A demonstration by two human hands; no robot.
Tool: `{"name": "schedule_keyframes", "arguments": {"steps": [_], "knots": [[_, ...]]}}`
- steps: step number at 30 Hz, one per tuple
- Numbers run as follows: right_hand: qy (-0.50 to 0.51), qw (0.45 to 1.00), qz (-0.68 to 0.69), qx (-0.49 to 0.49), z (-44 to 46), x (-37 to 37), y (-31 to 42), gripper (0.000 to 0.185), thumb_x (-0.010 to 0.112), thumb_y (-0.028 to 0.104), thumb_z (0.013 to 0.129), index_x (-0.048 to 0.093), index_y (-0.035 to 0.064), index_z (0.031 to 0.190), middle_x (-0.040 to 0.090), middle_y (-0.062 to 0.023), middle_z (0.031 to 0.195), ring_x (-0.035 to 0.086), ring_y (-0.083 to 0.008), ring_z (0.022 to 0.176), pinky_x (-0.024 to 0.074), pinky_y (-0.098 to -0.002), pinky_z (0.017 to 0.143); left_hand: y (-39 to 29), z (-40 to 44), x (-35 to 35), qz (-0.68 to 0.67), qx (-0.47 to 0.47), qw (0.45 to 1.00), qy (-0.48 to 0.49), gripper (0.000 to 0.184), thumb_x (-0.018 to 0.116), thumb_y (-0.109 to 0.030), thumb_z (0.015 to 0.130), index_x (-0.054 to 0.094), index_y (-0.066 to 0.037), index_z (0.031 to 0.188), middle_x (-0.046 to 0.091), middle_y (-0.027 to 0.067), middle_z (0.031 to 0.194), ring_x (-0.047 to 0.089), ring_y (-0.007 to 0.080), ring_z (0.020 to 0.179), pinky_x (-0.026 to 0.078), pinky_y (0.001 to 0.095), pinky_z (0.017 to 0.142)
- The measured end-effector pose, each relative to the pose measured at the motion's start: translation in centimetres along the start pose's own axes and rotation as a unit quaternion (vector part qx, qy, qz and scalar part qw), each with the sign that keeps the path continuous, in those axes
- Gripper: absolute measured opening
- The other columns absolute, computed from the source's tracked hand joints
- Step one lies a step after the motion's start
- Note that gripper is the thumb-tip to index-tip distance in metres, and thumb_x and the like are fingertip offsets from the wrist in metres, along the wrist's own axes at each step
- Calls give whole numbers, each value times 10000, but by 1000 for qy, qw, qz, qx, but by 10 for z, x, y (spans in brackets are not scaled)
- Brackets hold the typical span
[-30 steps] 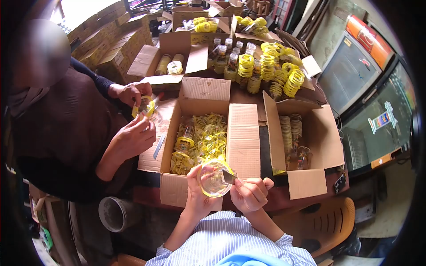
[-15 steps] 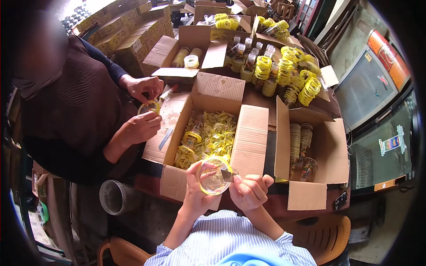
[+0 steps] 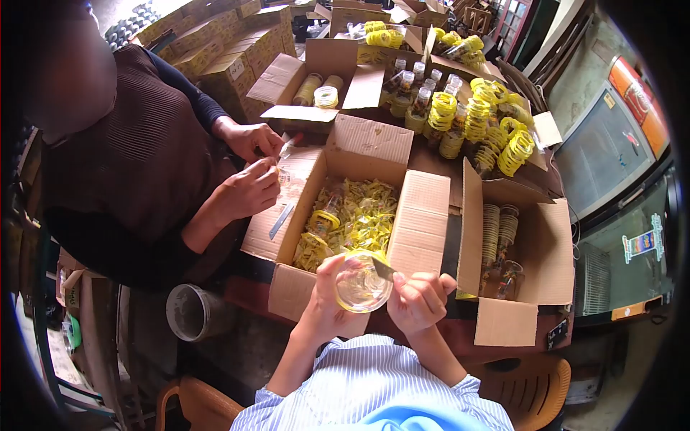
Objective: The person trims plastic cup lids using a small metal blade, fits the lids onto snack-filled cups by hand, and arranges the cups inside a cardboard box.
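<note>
My left hand (image 3: 325,305) is wrapped round the left side of a clear plastic cup (image 3: 364,286), whose round opening faces me and has yellow along its upper rim. On the cup's right, my right hand (image 3: 419,302) pinches a small dark flat blade (image 3: 383,269) that lies against the rim. Just beyond the cup is an open cardboard box (image 3: 368,140) filled with yellow scraps (image 3: 365,215). A cup with a yellow ring (image 3: 325,220) lies on the scraps.
A co-worker's hands (image 3: 248,190) hold a small item at the left. A metal strip (image 3: 281,221) lies on the box's left flap. Stacked cups (image 3: 491,233) stand in a right-hand box (image 3: 546,244). Yellow rings (image 3: 515,153) and cups are behind. A bucket (image 3: 188,313) stands lower left.
The view has shifted, so the boxes appear farther right. The blade has moved to the cup's upper right rim. The co-worker's hands have closed together over their item.
</note>
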State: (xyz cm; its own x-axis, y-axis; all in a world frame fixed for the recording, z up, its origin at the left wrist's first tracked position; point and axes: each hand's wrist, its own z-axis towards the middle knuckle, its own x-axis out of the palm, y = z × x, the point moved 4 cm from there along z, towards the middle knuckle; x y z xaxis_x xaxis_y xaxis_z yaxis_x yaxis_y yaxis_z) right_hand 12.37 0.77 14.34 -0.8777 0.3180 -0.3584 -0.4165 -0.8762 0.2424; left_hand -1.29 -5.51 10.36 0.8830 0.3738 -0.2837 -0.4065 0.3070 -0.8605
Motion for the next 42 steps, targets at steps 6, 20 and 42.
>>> {"name": "schedule_keyframes", "arguments": {"steps": [6, 20, 42], "knots": [[15, 992, 94, 87, 11, 8, -15, 199, 732, 25, 660, 564, 113, 718, 516, 7, 586, 527, -143, 559, 320, -282, 655, 14, 5, 0, -51, 0, 998, -25, 811, 746, -83, 691, 221, -63, 1308, 421, 140, 1213, 472, 252, 1140, 449, 409, 905], [32, 999, 6, -21, 2, 9, -8, 167, 734, 30, 651, 616, 135, 706, 534, 55, 615, 522, -110, 559, 284, -276, 676, 15, 11, -9, 39, 9, 998, -40, 793, 765, -91, 683, 247, -87, 1284, 446, 136, 1200, 497, 253, 1114, 443, 418, 903], [17, 999, 28, -3, 5, 6, -5, 165, 724, 61, 682, 589, 134, 743, 516, 58, 603, 526, -100, 546, 289, -270, 663, 17, 11, -2, -63, 27, 997, -18, 847, 761, -62, 680, 202, -100, 1316, 427, 133, 1212, 468, 257, 1144, 424, 437, 932]]}}
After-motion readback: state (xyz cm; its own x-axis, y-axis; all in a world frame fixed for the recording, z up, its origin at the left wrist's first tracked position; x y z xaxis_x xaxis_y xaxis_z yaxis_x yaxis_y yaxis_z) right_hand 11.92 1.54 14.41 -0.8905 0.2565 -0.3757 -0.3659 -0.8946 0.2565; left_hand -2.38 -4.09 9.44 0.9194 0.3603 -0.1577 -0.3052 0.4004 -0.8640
